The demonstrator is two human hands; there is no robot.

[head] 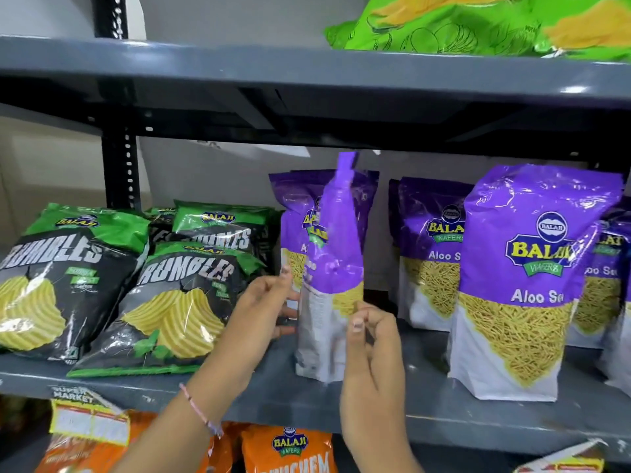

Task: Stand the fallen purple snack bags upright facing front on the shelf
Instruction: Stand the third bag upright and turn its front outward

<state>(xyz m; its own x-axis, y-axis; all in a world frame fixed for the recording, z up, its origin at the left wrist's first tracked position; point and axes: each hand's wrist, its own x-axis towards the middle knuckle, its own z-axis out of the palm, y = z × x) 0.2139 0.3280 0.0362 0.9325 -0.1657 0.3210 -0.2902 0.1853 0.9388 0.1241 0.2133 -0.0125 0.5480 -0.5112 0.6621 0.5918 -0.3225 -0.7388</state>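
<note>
Purple snack bag (329, 268) stands upright but edge-on at the shelf (444, 414) front, gripped low between left hand (263, 312) and right hand (372, 349). Turning step underway; next, I judge, twist its front outward.

Pretty clearly a small grocery shop or supermarket aisle. You've got grey metal shelving (307, 73) on a slotted black upright (119, 165), stocked with rows of the same packaged snacks: purple Balaji Aloo Sev bags (526, 278), black-and-green Rumbles chip bags (170, 302), orange Balaji bags (290, 448) below, and a "Super Market" price tag (88, 418) clipped to the shelf edge.
</note>
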